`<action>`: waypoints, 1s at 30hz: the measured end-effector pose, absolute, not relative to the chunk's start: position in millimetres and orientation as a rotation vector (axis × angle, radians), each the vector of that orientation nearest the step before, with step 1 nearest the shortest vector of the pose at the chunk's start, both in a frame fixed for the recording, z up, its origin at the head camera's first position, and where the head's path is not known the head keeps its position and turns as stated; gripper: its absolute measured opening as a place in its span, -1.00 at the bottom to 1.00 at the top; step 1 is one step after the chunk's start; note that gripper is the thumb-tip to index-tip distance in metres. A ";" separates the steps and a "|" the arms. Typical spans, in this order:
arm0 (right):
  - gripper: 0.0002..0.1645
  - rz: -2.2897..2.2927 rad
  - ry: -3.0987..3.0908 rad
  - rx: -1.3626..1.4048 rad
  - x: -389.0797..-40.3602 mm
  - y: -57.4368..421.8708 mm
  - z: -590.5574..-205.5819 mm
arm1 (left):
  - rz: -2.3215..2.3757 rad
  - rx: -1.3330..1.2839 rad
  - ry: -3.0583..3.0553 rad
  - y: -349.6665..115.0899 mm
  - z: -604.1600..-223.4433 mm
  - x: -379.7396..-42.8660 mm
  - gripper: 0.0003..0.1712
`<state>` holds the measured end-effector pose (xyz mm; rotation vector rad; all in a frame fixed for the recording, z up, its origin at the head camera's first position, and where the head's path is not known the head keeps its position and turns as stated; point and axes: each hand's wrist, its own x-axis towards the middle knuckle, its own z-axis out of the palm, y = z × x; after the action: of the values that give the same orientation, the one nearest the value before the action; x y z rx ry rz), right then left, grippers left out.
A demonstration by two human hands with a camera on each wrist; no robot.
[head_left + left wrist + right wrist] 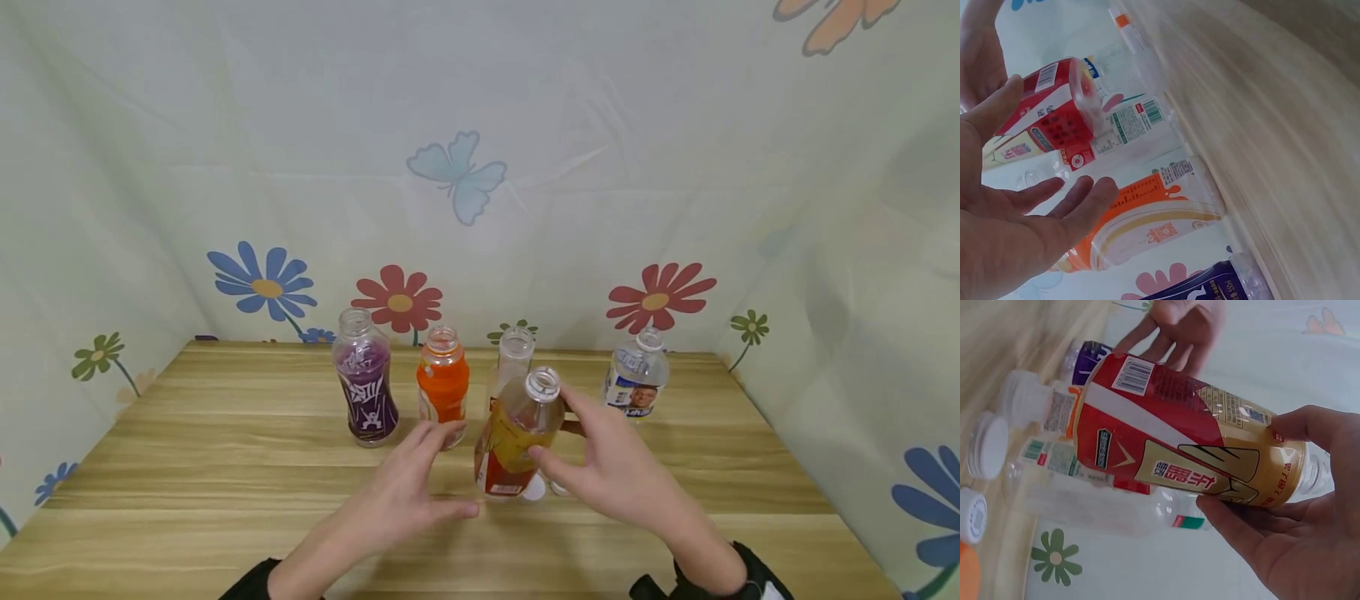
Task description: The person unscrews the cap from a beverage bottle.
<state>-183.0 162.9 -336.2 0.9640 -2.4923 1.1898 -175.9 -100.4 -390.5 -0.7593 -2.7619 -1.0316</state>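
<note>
My right hand (618, 467) grips an uncapped clear bottle with a red and gold label (517, 442), thumb on one side and fingers on the other, near its neck. It is tilted, and in the right wrist view its base hangs over the table. To its left, my left hand (397, 492) is held with fingers and thumb spread, empty. An orange-labelled bottle (442, 385) stands just beyond the left fingers. Behind the gripped bottle, which partly hides it, is a clear bottle with a green and white label (1063, 459).
A purple-labelled bottle (367, 396) stands at the left, and a clear bottle with a blue label (633, 379) at the back right. White caps (988, 445) and an orange cap (967, 572) lie on the wooden table (225, 467). A flowered cloth (315, 192) rises behind.
</note>
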 end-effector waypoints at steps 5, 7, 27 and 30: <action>-0.29 1.094 -2.581 0.842 -186.0 175.3 -327.7 | -0.999 -0.753 -2.751 -103.6 -387.2 -177.3 0.02; -0.28 1.055 -2.599 0.807 -187.8 179.6 -326.0 | -0.984 -0.755 -2.743 -105.5 -385.9 -177.8 0.02; -0.14 1.047 -2.689 0.505 -215.8 196.6 -341.9 | -0.923 -0.685 -2.793 -113.6 -380.5 -183.2 0.01; -0.16 1.057 -2.685 0.504 -223.0 197.5 -351.7 | -0.916 -0.693 -2.793 -113.7 -380.5 -183.0 0.01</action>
<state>-223.0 197.5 -351.7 0.5042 -2.6852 1.0571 -183.0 -113.7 -380.5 -0.6934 -2.7928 -0.9165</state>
